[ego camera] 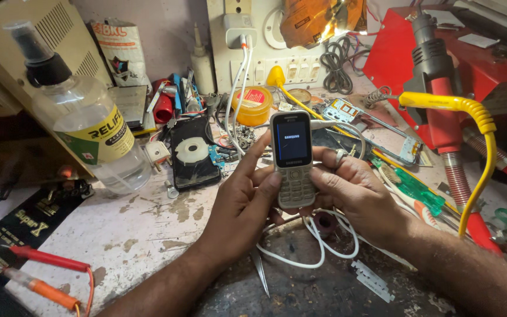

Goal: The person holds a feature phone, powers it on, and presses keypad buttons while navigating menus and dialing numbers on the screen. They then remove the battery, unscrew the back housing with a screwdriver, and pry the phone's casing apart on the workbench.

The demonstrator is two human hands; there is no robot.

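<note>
Silver keypad phone (292,158), screen lit, sits upright between both hands above the bench (148,229); left hand (244,202) and right hand (356,194) grip it, white cable (318,246) looping beneath them.

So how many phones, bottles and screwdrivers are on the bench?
Keypad phones: 1, held in the left hand and right hand
Opened phones lying on the bench: 1
Clear spray bottles: 1
Green-handled screwdrivers: 1
Total: 4
</note>
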